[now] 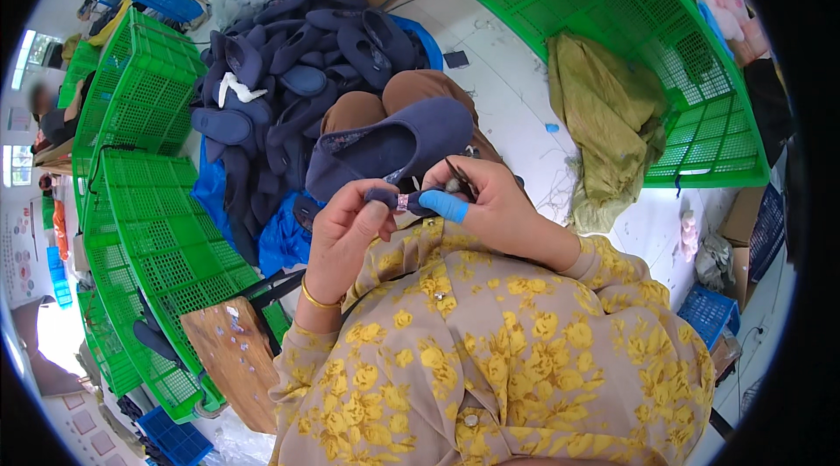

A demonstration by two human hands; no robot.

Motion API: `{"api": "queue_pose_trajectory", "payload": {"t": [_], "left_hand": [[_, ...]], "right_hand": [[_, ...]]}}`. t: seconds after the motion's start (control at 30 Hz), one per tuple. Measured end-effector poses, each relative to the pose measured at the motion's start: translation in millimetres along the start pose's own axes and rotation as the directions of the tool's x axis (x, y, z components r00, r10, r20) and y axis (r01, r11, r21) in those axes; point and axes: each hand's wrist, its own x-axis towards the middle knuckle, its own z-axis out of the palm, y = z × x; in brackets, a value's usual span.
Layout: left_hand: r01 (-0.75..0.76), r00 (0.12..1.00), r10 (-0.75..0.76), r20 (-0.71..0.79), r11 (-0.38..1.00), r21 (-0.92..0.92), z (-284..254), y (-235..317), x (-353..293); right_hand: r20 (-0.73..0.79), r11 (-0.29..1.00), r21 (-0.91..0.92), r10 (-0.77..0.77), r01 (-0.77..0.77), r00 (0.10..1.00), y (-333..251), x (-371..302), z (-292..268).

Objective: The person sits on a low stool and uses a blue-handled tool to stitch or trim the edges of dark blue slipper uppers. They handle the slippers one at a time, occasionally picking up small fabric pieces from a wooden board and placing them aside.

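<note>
A small navy fabric bow (411, 203) with a pink, sparkly band at its middle is stretched between my two hands. My left hand (346, 230) pinches its left end between thumb and fingers. At the other end, my right hand (492, 203) grips it, the thumb wrapped in a blue cover. Dark metal snips (461, 179) also stick out of my right hand, partly hidden by its fingers. Just beyond both hands, a navy slip-on shoe (420, 135) rests across my knees, its opening facing up and its patterned lining showing.
A heap of navy shoes (306, 46) lies on blue sheeting ahead to the left. Green crates (157, 221) line the left side, with a wooden board (229, 361) nearby. To the right are an olive sack (604, 116) and a large green crate (700, 138). Another person (57, 120) is far left.
</note>
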Motion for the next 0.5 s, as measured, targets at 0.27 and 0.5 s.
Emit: {"api": "queue_pose_trajectory", "payload": {"t": [0.27,0.5], "left_hand": [[0.059,0.998,-0.059,0.028,0.998,-0.019,-1,2,2],[0.148,0.989,-0.147,0.017,0.985,-0.085,6,10,5]], "right_hand": [[0.004,0.978,-0.146,-0.149,0.148,0.989,-2,-3,0],[0.162,0.537,-0.648,-0.595,0.539,0.787,7,-5,-7]]}}
